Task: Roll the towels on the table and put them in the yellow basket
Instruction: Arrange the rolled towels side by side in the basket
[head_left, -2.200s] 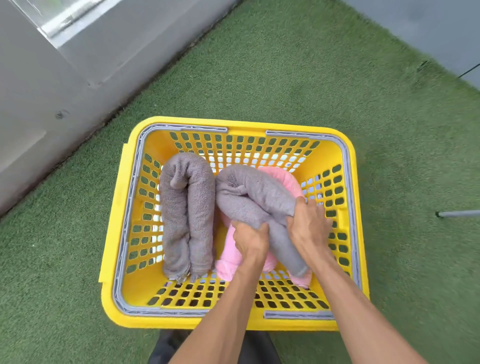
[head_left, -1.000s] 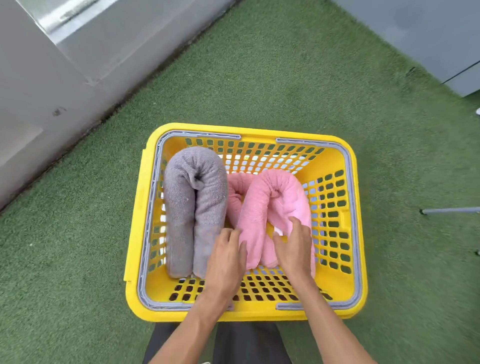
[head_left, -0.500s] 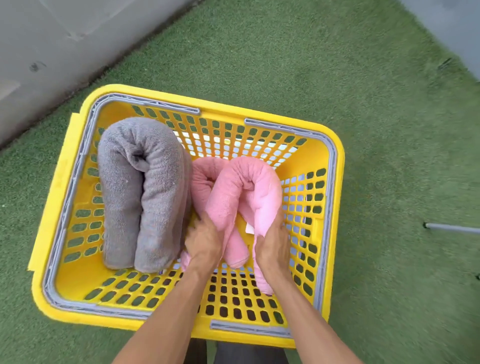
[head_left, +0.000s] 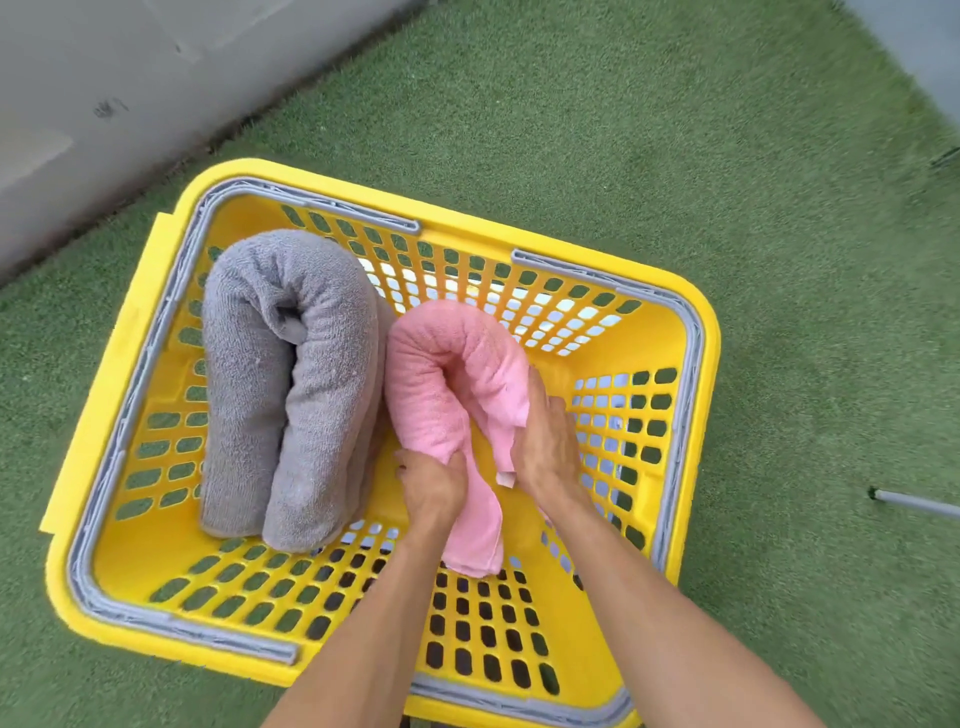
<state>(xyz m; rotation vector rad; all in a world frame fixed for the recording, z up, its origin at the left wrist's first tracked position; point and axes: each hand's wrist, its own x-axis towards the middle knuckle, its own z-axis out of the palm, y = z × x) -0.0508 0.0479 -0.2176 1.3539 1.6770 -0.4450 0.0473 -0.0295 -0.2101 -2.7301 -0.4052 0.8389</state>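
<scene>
The yellow basket (head_left: 698, 332) stands on green turf below me. Inside it on the left lies a grey rolled towel (head_left: 291, 384), bent into a U. Beside it, touching its right flank, a pink rolled towel (head_left: 441, 374) is bent over in the same way. My left hand (head_left: 434, 483) grips the pink towel's left leg near its lower end. My right hand (head_left: 545, 441) presses on the towel's right leg, where a loose flap hangs out. Both forearms reach in over the near rim.
Green artificial turf (head_left: 675, 156) surrounds the basket. A grey wall (head_left: 130, 78) runs along the upper left. A thin grey rod (head_left: 914, 501) lies on the turf at the right edge. Grey handles are folded flat along the basket rim.
A second grey towel that lay over the pink one 2.2 s ago is out of sight. My hands shifted onto the pink towel and squeezed its two legs together; the view moved closer.
</scene>
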